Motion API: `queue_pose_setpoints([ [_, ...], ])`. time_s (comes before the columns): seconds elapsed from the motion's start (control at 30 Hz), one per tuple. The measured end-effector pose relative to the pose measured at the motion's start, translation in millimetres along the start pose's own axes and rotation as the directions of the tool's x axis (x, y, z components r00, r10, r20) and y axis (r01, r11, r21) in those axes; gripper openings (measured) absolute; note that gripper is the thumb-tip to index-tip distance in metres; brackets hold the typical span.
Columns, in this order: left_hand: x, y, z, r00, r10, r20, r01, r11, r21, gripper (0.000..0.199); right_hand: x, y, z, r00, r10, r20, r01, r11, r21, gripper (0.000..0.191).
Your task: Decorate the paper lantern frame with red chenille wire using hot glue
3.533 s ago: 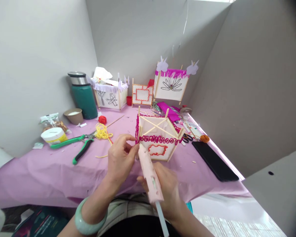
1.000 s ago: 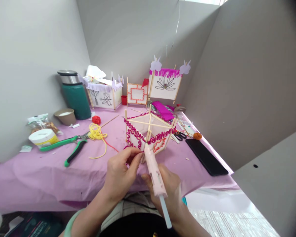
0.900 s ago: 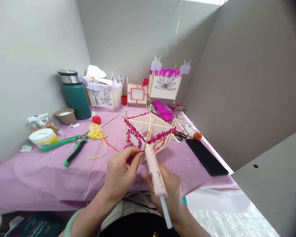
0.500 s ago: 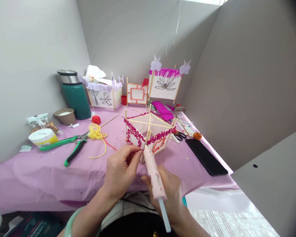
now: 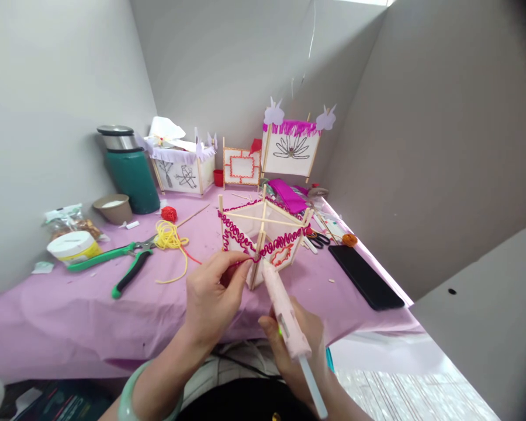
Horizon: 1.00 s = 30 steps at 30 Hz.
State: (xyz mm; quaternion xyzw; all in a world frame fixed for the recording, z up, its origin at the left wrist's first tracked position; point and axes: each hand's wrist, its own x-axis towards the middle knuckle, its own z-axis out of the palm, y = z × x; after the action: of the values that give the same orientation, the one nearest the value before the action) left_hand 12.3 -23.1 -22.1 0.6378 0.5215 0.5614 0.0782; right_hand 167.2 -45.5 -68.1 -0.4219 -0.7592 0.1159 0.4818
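Note:
A lantern-like frame of wooden sticks point(image 5: 263, 219) with pale panels stands before me, its upper edges trimmed in looped magenta yarn. My left hand point(image 5: 217, 286) pinches a dark red-magenta strand of yarn point(image 5: 246, 260) at the frame's near corner post. Wrapped in my right hand point(image 5: 304, 333) is a pale pink hot glue gun point(image 5: 284, 310), with a translucent glue stick point(image 5: 313, 386) poking out of its rear. The gun's nozzle points up at the right side of that corner post; whether it touches cannot be made out.
Green-handled pliers point(image 5: 131, 263), yellow yarn point(image 5: 170, 235) and a red yarn ball point(image 5: 169, 214) lie to the left, near a green bottle point(image 5: 134, 178). At right are a black phone point(image 5: 364, 276) and scissors point(image 5: 319, 240). Decorated panel pieces point(image 5: 291, 149) stand behind.
The glue gun has drawn slightly right and down from the corner post, uncovering more of it. My left hand still pinches the yarn in nearly the same place.

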Motion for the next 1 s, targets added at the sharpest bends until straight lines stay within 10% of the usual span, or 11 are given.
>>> queue_pose_setpoints([
  [1.0, 24.3, 5.5, 2.1, 0.99, 0.122, -0.067, -0.118, 0.991, 0.068, 0.006, 4.2, 5.9, 8.5, 0.994, -0.102, -0.034, 0.099, 0.992, -0.074, 0.031],
])
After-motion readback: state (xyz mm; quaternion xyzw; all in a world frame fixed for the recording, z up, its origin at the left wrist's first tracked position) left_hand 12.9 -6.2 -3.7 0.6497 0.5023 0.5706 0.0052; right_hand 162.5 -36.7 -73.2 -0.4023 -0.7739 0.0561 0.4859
